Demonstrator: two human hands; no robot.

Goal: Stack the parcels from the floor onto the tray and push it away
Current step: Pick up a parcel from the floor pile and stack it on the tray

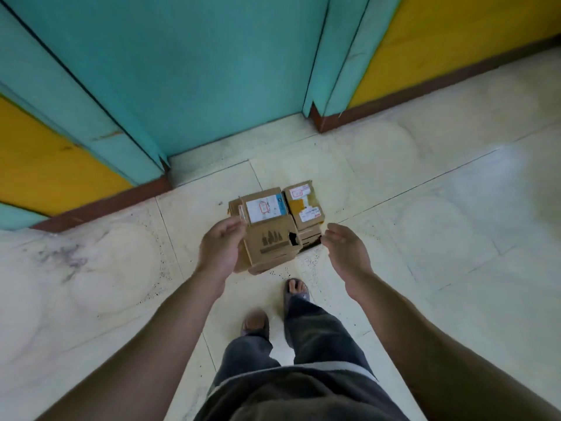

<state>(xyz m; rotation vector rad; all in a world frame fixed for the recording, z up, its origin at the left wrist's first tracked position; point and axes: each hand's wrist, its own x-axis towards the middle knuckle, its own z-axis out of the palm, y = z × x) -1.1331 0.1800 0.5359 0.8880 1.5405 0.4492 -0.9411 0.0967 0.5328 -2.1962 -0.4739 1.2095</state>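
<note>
Cardboard parcels [274, 221] sit in a tight cluster on the pale tiled floor [425, 238], just in front of the teal door [182, 71], and you're standing over them w/ both arms reaching down. They look stacked at least two deep: a tree-print box [268, 243] at the front, a white-label box [263, 207] behind and above it, and a yellow-taped box [303, 205] on the right w/ more layers under it. Your left hand [220, 252] is up against the left side of the cluster, fingers curved in at the top corner of the front box; it's blurred, so you can't tell if it's actually gripping or only touching. Your right hand [346, 253] is cupped and loose, palm facing in, holding nothing, near the right side of the stack but apart from it. No tray shows clearly; the dark gap under the right-hand layers could be its edge, but that's too small to call. No loose parcels lie anywhere else on the visible floor, so the stacking part looks done or close to it, prob. just a squaring-up left. What remains, as far as this view goes, is the push: you'd want both palms flat and low on the near face, since a tall loose pile like this could shear or topple if shoved from the top.
</note>
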